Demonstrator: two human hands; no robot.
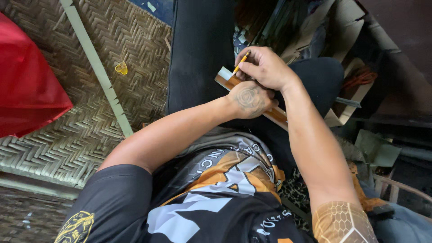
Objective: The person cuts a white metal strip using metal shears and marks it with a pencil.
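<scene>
Your left hand (250, 100) is closed down over a flat wooden strip (278, 115), pinning it across your lap; fingers are wrapped out of sight on the far side, so exact grip can't be told. The strip runs diagonally under both hands, one end poking out just past your right-hand knuckles, the other sticking out on the near side of your left hand. A pale, lighter piece (224, 73) sits at the strip's far end, touching it.

Your right hand (265, 67) is pinched shut on a yellow pencil (241, 62), thumb and forefinger near the tip, tip down at the far end of the strip. Whether the tip touches the wood isn't clear. Right hand sits just above the left, the two touching or nearly so.

Strip rests on your black-trousered leg (200, 54), directly below both hands.

Well left of your hands: woven mat (67, 135) on the floor, a long pale slat (96, 67) lying diagonally across it, a small yellow heart-shaped object (121, 68) just beside the slat, and red fabric (24, 85) further out.

Right of your hands: dark clutter, cardboard pieces (346, 31), an orange cord (360, 78). Details too murky to call.
</scene>
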